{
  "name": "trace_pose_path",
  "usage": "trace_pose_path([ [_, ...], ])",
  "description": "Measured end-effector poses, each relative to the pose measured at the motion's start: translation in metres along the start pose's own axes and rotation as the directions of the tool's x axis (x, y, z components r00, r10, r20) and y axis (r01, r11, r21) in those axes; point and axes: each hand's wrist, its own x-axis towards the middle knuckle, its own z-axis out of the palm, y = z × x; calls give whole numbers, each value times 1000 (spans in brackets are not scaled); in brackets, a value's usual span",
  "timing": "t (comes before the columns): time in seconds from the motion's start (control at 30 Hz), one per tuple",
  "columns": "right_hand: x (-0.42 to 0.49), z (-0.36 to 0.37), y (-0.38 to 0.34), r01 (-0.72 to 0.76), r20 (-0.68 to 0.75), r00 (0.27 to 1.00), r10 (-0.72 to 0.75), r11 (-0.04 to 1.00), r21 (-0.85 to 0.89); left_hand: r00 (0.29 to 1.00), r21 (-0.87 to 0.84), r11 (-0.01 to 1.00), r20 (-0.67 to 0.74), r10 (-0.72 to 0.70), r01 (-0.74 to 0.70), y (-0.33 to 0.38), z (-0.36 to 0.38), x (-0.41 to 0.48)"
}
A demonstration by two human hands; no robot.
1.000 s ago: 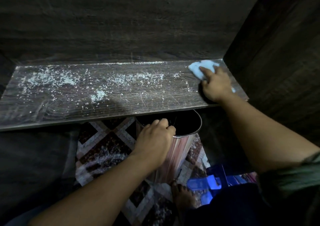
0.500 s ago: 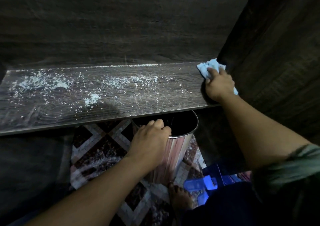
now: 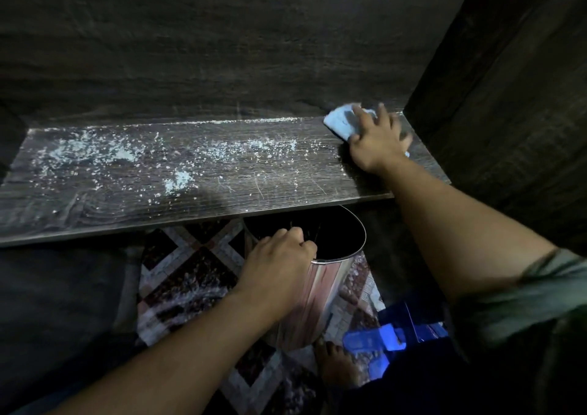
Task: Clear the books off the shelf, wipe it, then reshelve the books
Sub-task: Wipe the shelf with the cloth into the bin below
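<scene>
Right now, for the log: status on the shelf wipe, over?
Right hand flat on blue cloth, right end of shelf. Left hand grips metal bin under front edge. White crumbs cover the rest.

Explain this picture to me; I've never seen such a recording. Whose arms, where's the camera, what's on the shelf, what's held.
No machine here: a person wears one wide-angle camera on the head, looking down at their own bare arms. The right hand presses a light blue cloth flat at the right end of the dark wooden shelf. White crumbs lie scattered over the rest of the board; no books show. The left hand grips the rim of a metal bin just below the shelf's front edge. The blue thing lower right is too unclear to name.
</scene>
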Motion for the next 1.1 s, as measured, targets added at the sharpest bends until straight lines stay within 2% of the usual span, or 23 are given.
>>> trace_pose_path([
  [0.07,9,5,5,-29,122,992,21,998,62,1000,0,1000,3,7,-7,-2,0,-1],
  [0.23,3,15,5,153,54,987,-152,988,-4,999,-1,999,-7,34,-34,-4,2,-3],
  [0.43,-24,20,9,307,36,952,-305,949,-66,999,1,999,10,37,-37,-3,3,-4],
  [0.63,-52,16,10,339,87,939,-333,938,-68,999,-7,1000,37,28,-28,-1,1,-7],
  [0.87,-91,7,9,383,158,915,-372,923,-47,995,9,996,-49,88,-88,-11,6,-12],
  [0.97,-114,2,1,343,224,918,-326,938,-45,996,52,995,-41,82,-80,-15,8,-13],
  [1.03,-125,-7,-2,346,275,902,-332,938,-3,995,42,995,-45,93,-91,-16,7,-14],
  [1.1,-130,-22,-2,348,234,901,-364,931,106,994,25,995,-55,94,-93,-17,7,-15],
])
